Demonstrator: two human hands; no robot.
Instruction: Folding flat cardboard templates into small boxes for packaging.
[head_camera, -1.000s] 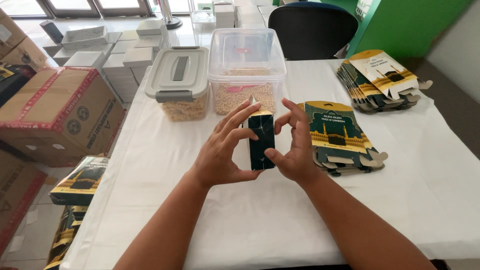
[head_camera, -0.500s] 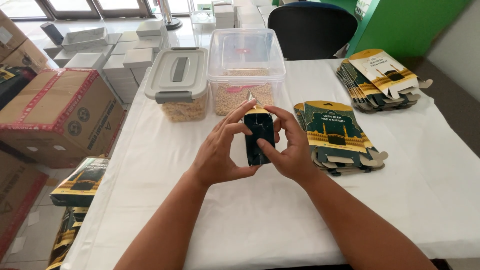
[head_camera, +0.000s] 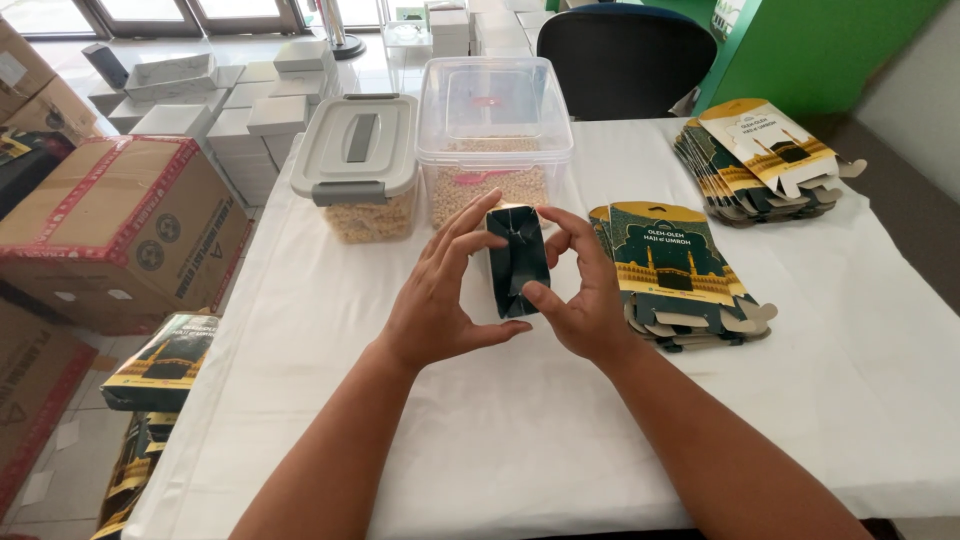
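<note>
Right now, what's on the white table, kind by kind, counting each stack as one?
Plastic tubs holding pale grains: 2, one with a grey lid, one clear-lidded
Stacks of flat printed cartons: 2, one beside the right hand, one at the far right
Dark folded-up box between both hands: 1
Total: 5

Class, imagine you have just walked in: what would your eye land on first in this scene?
First, the small dark green carton held upright between the left hand and right hand, mid-table. Behind it stand two clear tubs of pale grains; right of the hands lies a stack of flat green-and-gold cartons on the white tablecloth.
</note>
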